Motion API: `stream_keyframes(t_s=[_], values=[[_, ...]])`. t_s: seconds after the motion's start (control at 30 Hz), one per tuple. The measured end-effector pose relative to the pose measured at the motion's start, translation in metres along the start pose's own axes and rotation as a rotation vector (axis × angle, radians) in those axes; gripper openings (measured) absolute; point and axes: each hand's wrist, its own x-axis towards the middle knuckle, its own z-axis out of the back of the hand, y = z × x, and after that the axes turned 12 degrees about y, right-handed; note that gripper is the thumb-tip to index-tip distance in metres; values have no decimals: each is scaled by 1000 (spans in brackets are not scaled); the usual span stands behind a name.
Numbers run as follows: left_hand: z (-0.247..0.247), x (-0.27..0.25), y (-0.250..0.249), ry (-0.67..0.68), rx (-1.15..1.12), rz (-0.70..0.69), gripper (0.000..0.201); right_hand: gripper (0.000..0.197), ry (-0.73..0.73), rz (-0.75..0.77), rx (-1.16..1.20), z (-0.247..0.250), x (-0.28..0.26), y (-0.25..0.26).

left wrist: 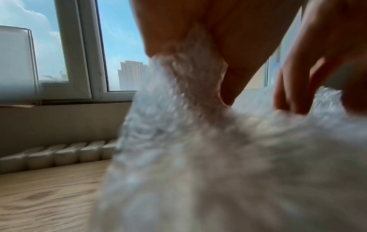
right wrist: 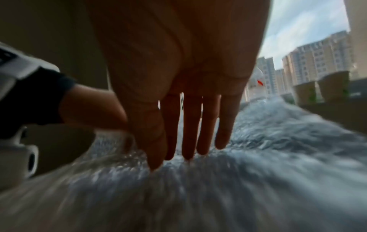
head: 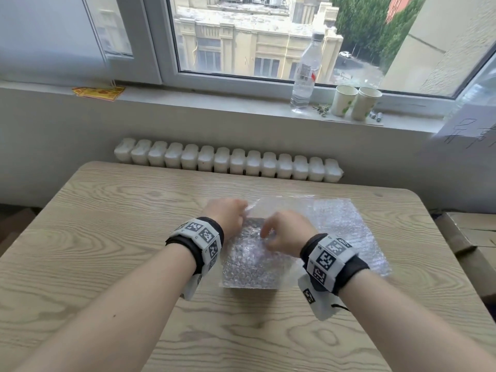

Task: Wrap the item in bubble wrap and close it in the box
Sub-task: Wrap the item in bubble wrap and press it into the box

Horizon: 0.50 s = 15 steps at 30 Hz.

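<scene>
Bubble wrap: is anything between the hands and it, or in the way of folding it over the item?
Nothing visible. The left hand pinches a raised flap of the bubble wrap; the right hand rests straight fingers on the layer covering the dark item. The table around the sheet shows nothing else.

Daylight pours through the window [head: 257, 38] ahead of me, pale buildings and trees outside. On its sill [head: 214, 103] stand a bottle [head: 306, 73] and 2 paper cups [head: 355, 102]. Below runs a white radiator [head: 228, 162], just beyond my wood-grain table [head: 107, 237].
</scene>
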Motion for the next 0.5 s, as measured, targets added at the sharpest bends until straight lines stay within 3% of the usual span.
stream_keyframes(t_s=[0.17,0.3,0.5], values=[[0,4,4,-167,-90,-47,34,39,77,-22,18,-3,7,-1],[-4,2,8,-403,-16,-174,38,32,152,-62,-34,-4,17,-1],[-15,-5,7,-559,277,-405,30,24,193,-91,-76,-12,30,0]])
